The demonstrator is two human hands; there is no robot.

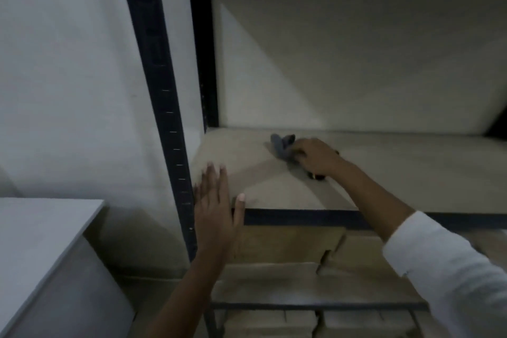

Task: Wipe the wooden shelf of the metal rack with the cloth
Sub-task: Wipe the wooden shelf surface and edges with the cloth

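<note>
A pale wooden shelf [411,173] lies inside a dark metal rack [162,90], lit unevenly and partly in shadow. My right hand [318,158] reaches deep onto the shelf and is closed on a crumpled grey-blue cloth [282,145], which presses against the board near its back edge. My left hand [216,206] rests flat with fingers spread on the shelf's front left corner, its thumb over the front rail [301,217]. A small dark object shows under my right wrist; what it is cannot be made out.
Cardboard boxes [288,244] fill the level below the shelf, with more under a lower rail. A white cabinet top [41,228] stands at the lower left beside the rack's post. A white wall lies behind and to the left.
</note>
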